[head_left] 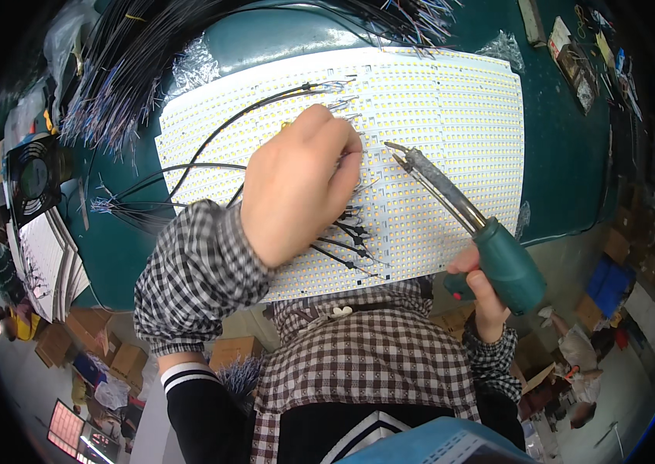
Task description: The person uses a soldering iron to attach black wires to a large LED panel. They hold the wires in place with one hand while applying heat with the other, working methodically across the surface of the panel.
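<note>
Head view: my left hand [300,185] was bent down over the white LED board [451,116], thumb and fingertips drawn together near its middle seam; I could not tell what, if anything, they pinched. My right hand [486,298] was wrapped around the green handle of the soldering iron [501,255], its tip near my left fingertips. The board lay on the green table [571,170] before me. Black cables [207,147] crossed its left half, and my left hand and sleeve [200,271] hid part of it. A thick wire bundle [138,58] spread beyond the upper left; a black fan [32,178] and stacked white panels [53,267] stood at the left. Below the table sat a carton [233,350] and, farther left, more cardboard boxes [128,363], their contents too small to make out.
</note>
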Demonstrator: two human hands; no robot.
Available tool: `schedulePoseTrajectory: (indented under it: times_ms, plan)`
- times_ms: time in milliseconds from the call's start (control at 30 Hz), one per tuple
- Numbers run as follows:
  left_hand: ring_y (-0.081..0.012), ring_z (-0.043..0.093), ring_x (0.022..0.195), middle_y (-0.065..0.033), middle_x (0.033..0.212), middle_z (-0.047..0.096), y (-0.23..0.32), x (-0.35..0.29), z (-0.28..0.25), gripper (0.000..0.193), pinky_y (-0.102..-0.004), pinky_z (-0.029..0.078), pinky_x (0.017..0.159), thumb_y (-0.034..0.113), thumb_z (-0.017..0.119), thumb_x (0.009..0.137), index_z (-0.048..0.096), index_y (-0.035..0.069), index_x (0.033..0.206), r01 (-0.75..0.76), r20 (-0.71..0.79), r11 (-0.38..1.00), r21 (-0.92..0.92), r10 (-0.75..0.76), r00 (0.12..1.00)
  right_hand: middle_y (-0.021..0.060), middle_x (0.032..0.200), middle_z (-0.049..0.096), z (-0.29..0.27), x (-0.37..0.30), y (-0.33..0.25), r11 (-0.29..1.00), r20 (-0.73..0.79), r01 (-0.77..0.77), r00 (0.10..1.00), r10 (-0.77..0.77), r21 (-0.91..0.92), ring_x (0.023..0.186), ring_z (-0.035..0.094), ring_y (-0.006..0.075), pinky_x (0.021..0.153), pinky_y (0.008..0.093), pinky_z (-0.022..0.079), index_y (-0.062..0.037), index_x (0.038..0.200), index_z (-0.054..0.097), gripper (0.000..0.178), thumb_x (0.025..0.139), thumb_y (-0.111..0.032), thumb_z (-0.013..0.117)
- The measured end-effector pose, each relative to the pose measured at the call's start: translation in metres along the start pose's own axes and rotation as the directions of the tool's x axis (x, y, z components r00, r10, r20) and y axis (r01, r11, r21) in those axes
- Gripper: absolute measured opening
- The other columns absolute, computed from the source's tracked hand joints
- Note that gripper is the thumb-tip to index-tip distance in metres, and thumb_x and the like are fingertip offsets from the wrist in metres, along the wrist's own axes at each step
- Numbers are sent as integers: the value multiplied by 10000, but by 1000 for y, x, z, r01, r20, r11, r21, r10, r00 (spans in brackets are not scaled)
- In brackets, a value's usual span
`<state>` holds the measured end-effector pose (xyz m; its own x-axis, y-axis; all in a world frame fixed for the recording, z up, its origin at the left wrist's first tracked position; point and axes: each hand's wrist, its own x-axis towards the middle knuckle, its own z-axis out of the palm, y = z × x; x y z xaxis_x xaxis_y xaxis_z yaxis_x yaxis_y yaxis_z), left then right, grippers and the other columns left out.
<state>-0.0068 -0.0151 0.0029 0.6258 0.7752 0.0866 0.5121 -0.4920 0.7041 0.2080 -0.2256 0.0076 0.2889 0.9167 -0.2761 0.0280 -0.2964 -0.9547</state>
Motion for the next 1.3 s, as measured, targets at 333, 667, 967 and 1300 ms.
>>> schedulePoseTrajectory:
  times_ms: [333, 667, 967, 1300]
  plan:
    - [-282, 635, 776, -77, 854, 638, 18, -16, -32, 187, -370, 497, 665, 58, 772, 771, 652, 64, 914, -133, 122, 979, 153, 115, 986, 118, 890, 629, 1, -3, -3, 991, -24, -8, 1000, 11, 131, 790, 640, 228, 728, 355, 537, 109, 1257, 524, 490, 906, -203, 663]
    - [-206, 694, 792, -71, 843, 688, 16, -3, -39, 158, -295, 534, 691, 42, 708, 842, 646, 33, 988, 118, 388, 992, 49, -128, 913, 117, 887, 624, -2, -9, 3, 990, -76, 27, 997, -17, 141, 750, 627, 220, 682, 346, 525, 118, 1249, 519, 505, 906, -221, 666]
    - [-222, 632, 720, -92, 880, 631, 1, -9, -21, 104, -302, 505, 654, 20, 669, 873, 650, 23, 975, 45, 164, 995, -85, -31, 986, 123, 916, 624, -5, -8, 6, 981, -76, 38, 997, -23, 192, 775, 631, 230, 704, 359, 536, 124, 1269, 501, 499, 915, -198, 644]
    - [-282, 621, 694, -96, 852, 593, -5, -1, -17, 108, -333, 499, 613, 38, 702, 843, 647, 47, 936, -213, 229, 973, 86, 188, 955, 128, 942, 645, -6, -6, 9, 982, -68, 80, 995, -70, 173, 747, 652, 226, 695, 357, 557, 117, 1282, 511, 493, 931, -207, 633]
